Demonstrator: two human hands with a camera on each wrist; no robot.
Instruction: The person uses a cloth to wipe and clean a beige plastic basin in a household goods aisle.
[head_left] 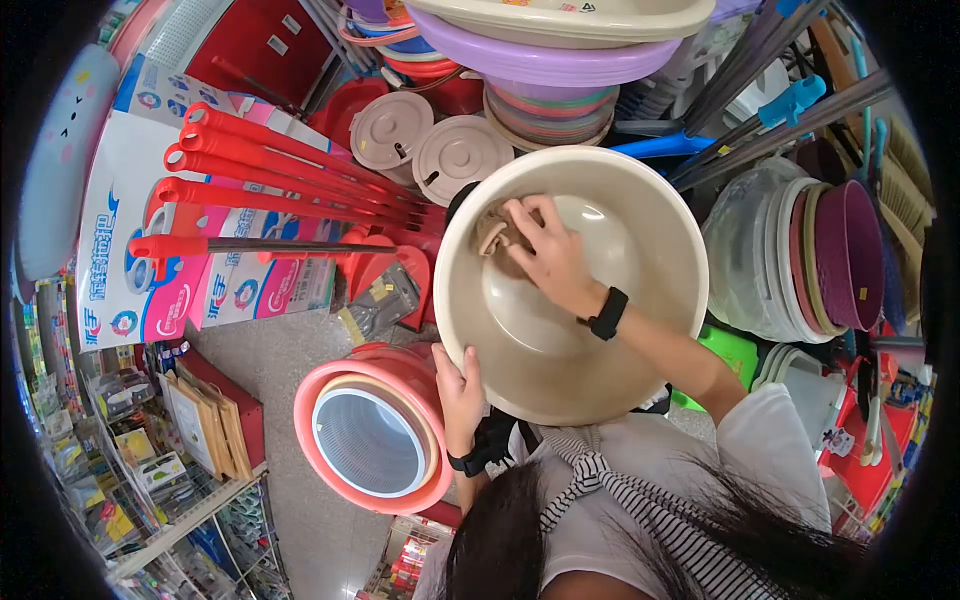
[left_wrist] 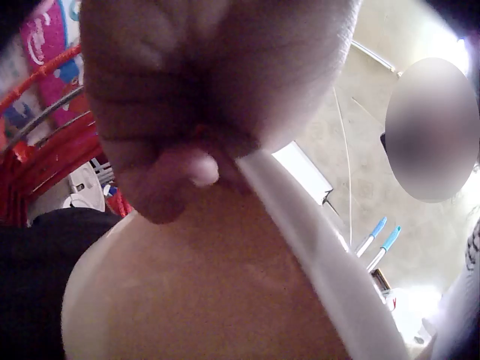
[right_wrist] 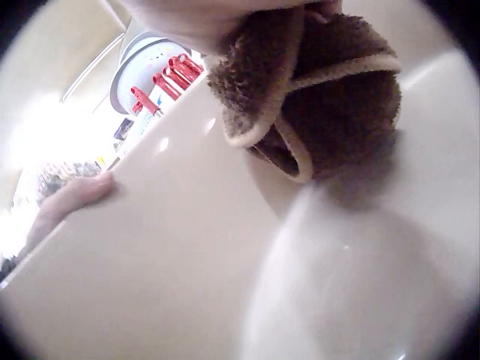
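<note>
A large cream basin [head_left: 620, 350] is tilted toward the person, its inside facing up. The left hand [head_left: 460, 395] grips its rim at the lower left, thumb on the inner side; close up in the left wrist view, the hand [left_wrist: 202, 90] is at the basin's rim [left_wrist: 315, 255]. Inside the basin, the right hand [head_left: 548, 255] holds a bunched brown cloth [head_left: 490, 236] against the upper-left wall. The right wrist view shows the cloth [right_wrist: 337, 112] with light edging, folded under the right hand [right_wrist: 202, 19] and touching the basin wall [right_wrist: 172, 255].
Red-handled poles [head_left: 290, 205] stand at the left before printed boxes [head_left: 110, 230]. Nested pink and blue baskets [head_left: 375, 440] sit on the floor at the lower left. Purple and cream basins [head_left: 560, 55] are stacked ahead, and tubs [head_left: 850, 255] stand at the right.
</note>
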